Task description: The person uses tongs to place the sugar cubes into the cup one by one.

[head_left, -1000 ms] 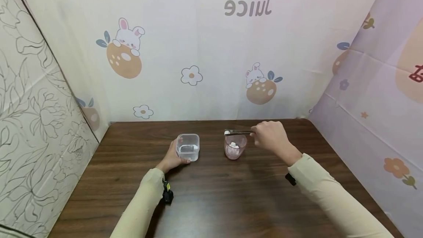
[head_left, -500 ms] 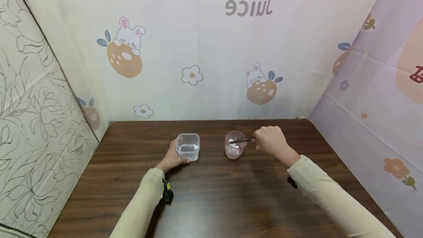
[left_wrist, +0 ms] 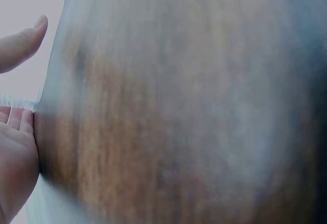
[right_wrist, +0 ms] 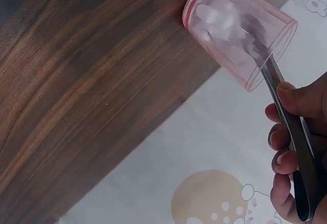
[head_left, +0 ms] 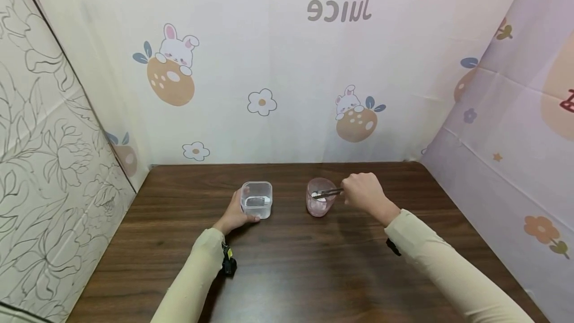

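Observation:
My left hand (head_left: 234, 215) holds a clear square plastic container (head_left: 256, 212) by its left side, thumb at the front. A small white piece (head_left: 266, 200) shows inside the container. To the right, a pink transparent cup (head_left: 316, 210) stands upright on the table with white lumps (right_wrist: 218, 20) in it. My right hand (head_left: 365, 193) grips metal tongs (right_wrist: 294, 132) from the cup's right side. The tongs reach over the rim, and their tips are down inside the cup among the white lumps. Whether the tips pinch a lump is hard to tell.
Both vessels stand on a dark wooden table (head_left: 287, 268), near its back edge. A printed cloth (head_left: 296, 133) hangs behind it, with another printed cloth (head_left: 498, 173) at the right and a flower-patterned panel (head_left: 58, 163) at the left.
The tongs have dipped from above the cup's rim, where they held a white cube, down into the cup. The right hand lowered slightly. My left hand and the container stayed in place.

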Action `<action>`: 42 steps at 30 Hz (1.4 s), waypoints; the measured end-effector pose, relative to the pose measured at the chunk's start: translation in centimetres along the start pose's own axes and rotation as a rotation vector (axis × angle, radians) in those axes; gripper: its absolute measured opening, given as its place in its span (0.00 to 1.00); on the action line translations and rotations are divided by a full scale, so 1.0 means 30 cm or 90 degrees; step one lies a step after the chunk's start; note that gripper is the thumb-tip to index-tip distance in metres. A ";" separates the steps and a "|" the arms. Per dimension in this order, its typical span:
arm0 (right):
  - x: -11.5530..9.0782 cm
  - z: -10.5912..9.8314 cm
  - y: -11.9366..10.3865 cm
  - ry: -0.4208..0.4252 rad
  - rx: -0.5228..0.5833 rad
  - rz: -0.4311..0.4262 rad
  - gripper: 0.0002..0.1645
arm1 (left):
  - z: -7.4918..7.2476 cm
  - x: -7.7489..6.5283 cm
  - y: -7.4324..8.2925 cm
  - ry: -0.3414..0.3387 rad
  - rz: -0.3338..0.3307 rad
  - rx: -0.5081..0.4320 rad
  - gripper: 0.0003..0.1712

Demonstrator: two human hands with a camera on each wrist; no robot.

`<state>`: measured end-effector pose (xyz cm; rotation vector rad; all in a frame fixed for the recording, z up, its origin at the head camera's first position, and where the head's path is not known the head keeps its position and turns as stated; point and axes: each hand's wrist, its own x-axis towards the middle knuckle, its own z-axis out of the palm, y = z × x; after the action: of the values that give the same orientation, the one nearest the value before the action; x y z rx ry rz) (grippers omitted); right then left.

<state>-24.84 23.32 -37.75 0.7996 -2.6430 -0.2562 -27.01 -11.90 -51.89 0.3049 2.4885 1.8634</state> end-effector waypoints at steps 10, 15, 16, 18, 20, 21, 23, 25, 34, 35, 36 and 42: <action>-0.010 -0.025 0.008 -0.025 -0.003 0.022 0.17 | 0.001 -0.006 0.007 -0.005 0.008 0.003 0.61; -0.003 -0.073 0.022 -0.018 0.001 0.035 0.15 | -0.009 -0.007 0.013 -0.008 0.009 0.012 0.62; -0.001 -0.083 0.024 -0.013 0.001 0.037 0.15 | -0.010 -0.007 0.013 -0.010 0.010 0.013 0.62; 0.003 -0.102 0.026 -0.006 0.000 0.042 0.18 | -0.012 -0.006 0.011 -0.012 0.012 0.013 0.62; 0.010 -0.117 0.025 -0.001 0.003 0.043 0.21 | -0.013 -0.007 0.010 -0.012 0.012 0.020 0.61; 0.013 -0.123 0.023 0.001 0.004 0.041 0.22 | -0.014 -0.009 0.009 -0.011 0.012 0.023 0.61; 0.021 -0.134 0.018 0.010 0.008 0.034 0.23 | -0.013 -0.013 0.006 -0.010 0.009 0.026 0.61; 0.029 -0.144 0.010 0.016 0.010 0.023 0.24 | -0.011 -0.019 0.004 -0.008 0.005 0.027 0.61; 0.093 -0.175 -0.038 0.030 -0.002 -0.005 0.28 | -0.004 -0.018 0.002 -0.009 0.005 0.023 0.61; 0.102 -0.176 -0.046 0.029 -0.005 -0.008 0.28 | -0.005 -0.016 0.003 -0.009 0.005 0.023 0.61; 0.112 -0.178 -0.054 0.026 -0.006 -0.011 0.28 | -0.005 -0.014 0.003 -0.009 0.005 0.026 0.61; 0.156 -0.171 -0.109 0.026 -0.015 -0.040 0.27 | -0.005 -0.008 0.005 -0.009 0.011 0.047 0.60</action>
<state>-24.82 17.65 -32.58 0.8712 -2.5745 -0.2842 -26.78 -12.03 -51.74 0.3407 2.5583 1.7717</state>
